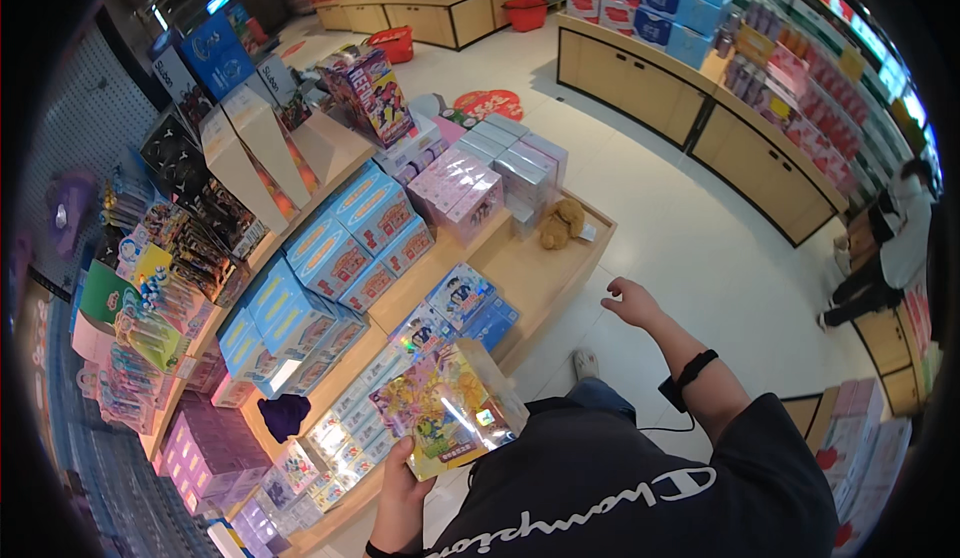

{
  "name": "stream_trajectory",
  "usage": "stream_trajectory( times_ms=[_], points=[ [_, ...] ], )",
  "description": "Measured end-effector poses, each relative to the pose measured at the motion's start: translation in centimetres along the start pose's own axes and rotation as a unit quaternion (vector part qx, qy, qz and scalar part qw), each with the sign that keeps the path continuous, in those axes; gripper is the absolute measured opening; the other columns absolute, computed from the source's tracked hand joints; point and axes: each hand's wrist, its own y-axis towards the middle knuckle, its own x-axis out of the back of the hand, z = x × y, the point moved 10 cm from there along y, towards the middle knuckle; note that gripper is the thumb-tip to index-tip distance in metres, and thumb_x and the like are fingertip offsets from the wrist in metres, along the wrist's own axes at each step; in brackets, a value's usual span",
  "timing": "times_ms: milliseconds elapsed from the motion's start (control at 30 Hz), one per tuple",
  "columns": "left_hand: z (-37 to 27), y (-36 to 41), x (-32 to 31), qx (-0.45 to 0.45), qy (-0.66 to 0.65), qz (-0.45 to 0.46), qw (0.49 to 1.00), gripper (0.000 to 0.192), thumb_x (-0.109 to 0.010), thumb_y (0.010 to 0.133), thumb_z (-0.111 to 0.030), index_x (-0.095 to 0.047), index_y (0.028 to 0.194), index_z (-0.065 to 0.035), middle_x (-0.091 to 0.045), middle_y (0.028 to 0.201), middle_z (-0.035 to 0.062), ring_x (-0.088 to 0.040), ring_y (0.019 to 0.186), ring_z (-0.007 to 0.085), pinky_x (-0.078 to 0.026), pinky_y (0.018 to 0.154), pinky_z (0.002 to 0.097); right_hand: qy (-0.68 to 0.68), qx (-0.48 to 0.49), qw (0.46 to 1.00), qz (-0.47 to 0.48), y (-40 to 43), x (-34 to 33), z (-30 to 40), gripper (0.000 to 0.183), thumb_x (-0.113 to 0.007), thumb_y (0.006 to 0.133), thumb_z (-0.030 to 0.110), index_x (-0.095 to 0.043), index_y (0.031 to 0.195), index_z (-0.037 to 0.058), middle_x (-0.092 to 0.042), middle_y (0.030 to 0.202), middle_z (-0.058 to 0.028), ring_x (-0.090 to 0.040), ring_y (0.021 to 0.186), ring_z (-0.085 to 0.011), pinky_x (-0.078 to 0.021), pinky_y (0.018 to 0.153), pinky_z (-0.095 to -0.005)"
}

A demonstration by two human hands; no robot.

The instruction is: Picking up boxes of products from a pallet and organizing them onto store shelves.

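Note:
My left hand (pixel 407 475) grips a shiny yellow box (pixel 450 411) with cartoon printing by its lower left corner. The box is tilted in front of my dark shirt, over the front edge of the wooden display stand (pixel 510 265). Nothing is in my right hand (pixel 634 303), which hangs over the floor to the right of the stand with the thumb and fingers apart. Blue boxes with a cartoon figure (pixel 461 295) lie just beyond the yellow box. Past my right hand, a brown plush toy (pixel 562 224) with a white tag sits at the stand's corner.
Light blue cartons (pixel 360 228), pink boxes (pixel 457 190) and silvery boxes (pixel 517 156) are stacked on the stand. A dark purple cloth item (pixel 285 417) lies among small boxes. Wooden counters (pixel 630 85) stand across the tiled aisle (pixel 637 205). A person (pixel 896 243) is at the far right.

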Motion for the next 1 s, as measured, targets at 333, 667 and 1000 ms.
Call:
stream_trajectory(
  times_ms=[333,667,1000],
  points=[
    [3.0,7.8,-6.5,-0.125,-0.075,-0.182,0.972,0.066,-0.067,0.069,-0.037,-0.044,0.121,-0.0026,-0.056,0.113,0.0107,-0.055,0.102,0.0266,-0.045,0.088,0.0394,-0.064,-0.009,0.997,0.039,28.3,-2.2,-9.4,0.050,-0.067,0.070,0.031,-0.054,0.106,-0.0011,-0.060,0.099,-0.0208,-0.058,0.092,-0.0331,-0.0469,0.080,-0.0383],
    [6.9,9.3,-14.2,-0.129,-0.088,-0.335,0.929,0.070,-0.070,0.066,-0.033,-0.042,0.122,-0.0002,-0.055,0.115,0.0129,-0.054,0.104,0.0283,-0.042,0.093,0.0403,-0.020,-0.024,0.986,0.162,38.1,-9.3,-13.9,0.068,-0.071,0.061,0.040,-0.051,0.109,-0.0035,-0.061,0.096,-0.0236,-0.060,0.092,-0.0348,-0.0486,0.079,-0.0388],
    [8.2,9.6,-14.8,-0.170,-0.123,-0.334,0.919,0.071,-0.068,0.068,-0.034,-0.041,0.123,0.0019,-0.054,0.117,0.0143,-0.053,0.105,0.0282,-0.041,0.094,0.0396,0.027,0.107,0.948,0.299,34.2,-6.0,-1.7,0.059,-0.072,0.054,0.028,-0.050,0.100,-0.0017,-0.062,0.089,-0.0194,-0.060,0.085,-0.0322,-0.0485,0.075,-0.0366]
  ],
)
